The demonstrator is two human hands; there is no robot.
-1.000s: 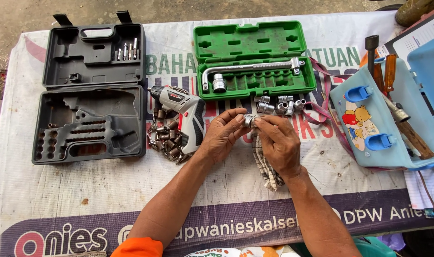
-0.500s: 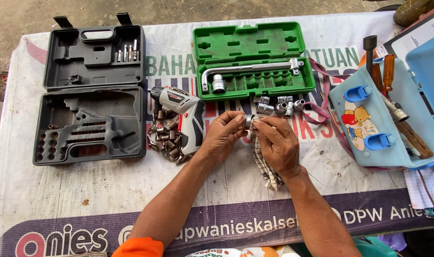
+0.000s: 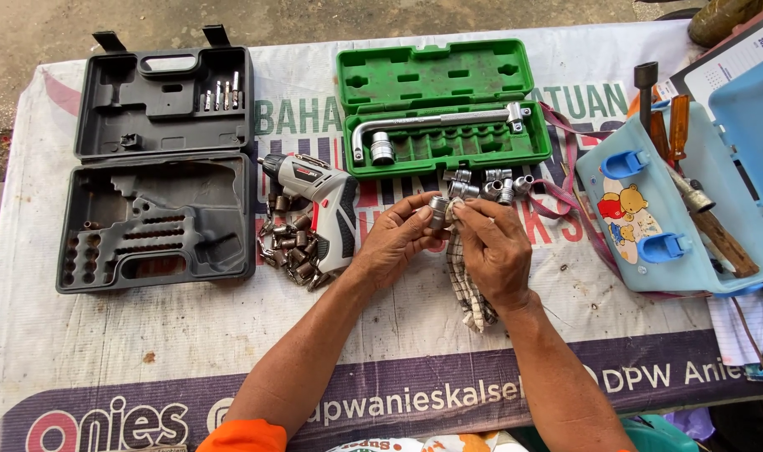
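Printed banner (image 3: 189,335) covers the whole table, largest thing in frame. Upper left: grey tool case (image 3: 159,159) lying open, mostly empty moulded slots, a few bits in the lid. Right edge: light blue plastic box (image 3: 675,218) with blue latches, screwdrivers and a hammer lying across it. Upper centre: green socket case (image 3: 440,105) open, L-shaped wrench (image 3: 432,124) seated in it. Centre left: grey cordless screwdriver (image 3: 323,201), pile of small sockets (image 3: 285,247) beside it. Loose shiny sockets (image 3: 490,184) sit just below the green case.

Hands meet at frame centre. Left hand (image 3: 394,243): fingers curled, thumb and fingertips pinching a small metal socket (image 3: 438,213). Right hand (image 3: 494,247): closed on a checkered rag (image 3: 469,289), rag end pressed against the socket, rest hanging toward the lower frame.

Key relation: socket is between both hands, at their upper fingertips, touching both. Its axis looks roughly upright in the frame, but it's too small to tell for sure. The left hand carries it; the right only meets it through the cloth.
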